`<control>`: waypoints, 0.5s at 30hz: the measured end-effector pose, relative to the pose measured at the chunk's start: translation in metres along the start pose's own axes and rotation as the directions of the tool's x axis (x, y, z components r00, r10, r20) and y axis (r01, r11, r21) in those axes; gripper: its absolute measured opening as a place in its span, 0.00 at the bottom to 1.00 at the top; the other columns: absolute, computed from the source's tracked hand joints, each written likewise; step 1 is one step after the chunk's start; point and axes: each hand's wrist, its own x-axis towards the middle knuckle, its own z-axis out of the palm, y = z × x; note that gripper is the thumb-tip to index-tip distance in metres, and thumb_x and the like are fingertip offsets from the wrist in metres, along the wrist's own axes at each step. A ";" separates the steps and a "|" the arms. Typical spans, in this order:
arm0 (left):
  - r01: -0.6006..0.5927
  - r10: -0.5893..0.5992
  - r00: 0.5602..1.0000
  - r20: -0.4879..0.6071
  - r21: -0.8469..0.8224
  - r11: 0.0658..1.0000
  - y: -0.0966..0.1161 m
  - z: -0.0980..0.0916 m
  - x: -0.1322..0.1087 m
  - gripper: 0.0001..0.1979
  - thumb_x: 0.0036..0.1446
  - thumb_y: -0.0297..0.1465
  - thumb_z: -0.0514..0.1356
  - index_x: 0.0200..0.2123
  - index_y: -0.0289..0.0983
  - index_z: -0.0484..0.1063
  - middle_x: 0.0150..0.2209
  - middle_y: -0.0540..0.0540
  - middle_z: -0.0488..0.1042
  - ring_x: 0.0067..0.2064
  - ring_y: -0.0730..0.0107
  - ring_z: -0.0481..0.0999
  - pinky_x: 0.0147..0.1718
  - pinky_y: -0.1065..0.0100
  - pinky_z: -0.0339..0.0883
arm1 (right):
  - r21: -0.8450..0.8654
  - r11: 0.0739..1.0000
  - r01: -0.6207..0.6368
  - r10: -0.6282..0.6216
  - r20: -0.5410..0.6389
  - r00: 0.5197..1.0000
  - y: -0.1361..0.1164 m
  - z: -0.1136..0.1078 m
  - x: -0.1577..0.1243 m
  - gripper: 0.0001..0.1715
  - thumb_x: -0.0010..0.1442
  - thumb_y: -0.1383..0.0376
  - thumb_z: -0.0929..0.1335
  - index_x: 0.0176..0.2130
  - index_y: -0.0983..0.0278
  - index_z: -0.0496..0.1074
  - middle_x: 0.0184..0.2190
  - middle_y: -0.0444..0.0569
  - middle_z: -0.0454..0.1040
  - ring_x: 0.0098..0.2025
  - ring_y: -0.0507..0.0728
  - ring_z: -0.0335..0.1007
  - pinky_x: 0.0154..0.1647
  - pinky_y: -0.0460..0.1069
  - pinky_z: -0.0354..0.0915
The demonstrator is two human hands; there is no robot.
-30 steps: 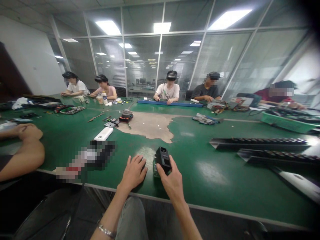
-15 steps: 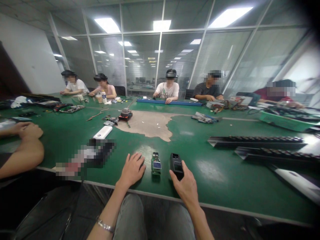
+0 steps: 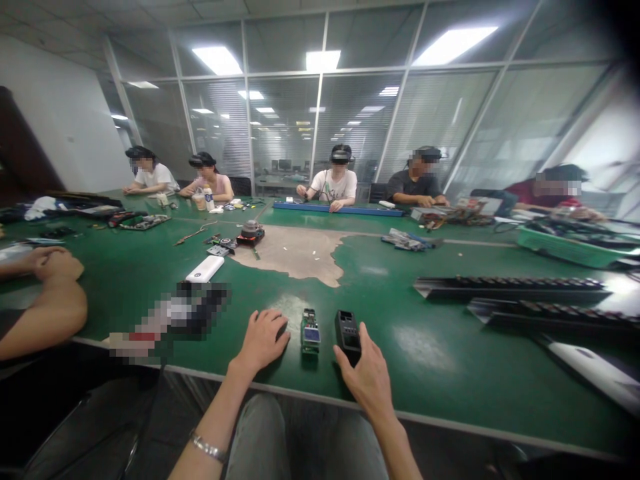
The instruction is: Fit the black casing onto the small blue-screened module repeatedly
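Observation:
My right hand [image 3: 369,373] grips a small black plastic cover [image 3: 348,331], which rests on the green table [image 3: 425,347] near the front edge. Just left of it lies a small green circuit board with a blue display [image 3: 310,331], bare and apart from the cover. My left hand [image 3: 261,341] lies on the table to the left of the board, fingers curled over something dark that I cannot make out. A bracelet sits on my left wrist.
A white power bank [image 3: 205,269] lies further back on the left. Long black component trays [image 3: 510,288] stretch along the right. A neighbour's arm [image 3: 43,313] rests at the left edge. Several people sit along the far side with parts and a green bin [image 3: 565,247].
My right hand lifted the black cover off the green board, moved it to the right and set it down on the table. My left hand stayed where it was.

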 end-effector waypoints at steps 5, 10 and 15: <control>-0.054 0.055 0.997 0.054 -0.011 0.998 -0.005 -0.008 0.019 0.12 0.62 0.37 0.54 0.41 0.41 0.75 0.41 0.44 0.72 0.44 0.62 0.70 0.47 0.61 0.63 | -0.035 0.999 -0.008 0.009 0.032 0.999 -0.004 -0.003 0.000 0.44 0.59 0.50 0.63 0.65 0.73 0.51 0.58 0.62 0.65 0.59 0.66 0.60 0.56 0.59 0.60; -0.021 0.020 0.999 -0.048 -0.009 1.000 -0.007 -0.001 0.016 0.11 0.63 0.36 0.54 0.45 0.41 0.73 0.45 0.44 0.69 0.47 0.61 0.67 0.48 0.60 0.63 | -0.024 0.999 -0.046 0.047 0.045 0.998 -0.005 -0.002 -0.001 0.44 0.58 0.49 0.64 0.64 0.71 0.53 0.57 0.61 0.66 0.58 0.66 0.61 0.56 0.59 0.61; -0.028 0.027 0.997 -0.069 -0.027 0.999 -0.007 0.003 0.009 0.13 0.63 0.36 0.54 0.48 0.41 0.71 0.48 0.44 0.69 0.49 0.60 0.66 0.50 0.58 0.62 | 0.086 0.987 -0.135 0.130 0.065 0.989 -0.022 -0.012 0.007 0.46 0.58 0.47 0.64 0.64 0.73 0.55 0.57 0.63 0.66 0.57 0.66 0.64 0.57 0.59 0.60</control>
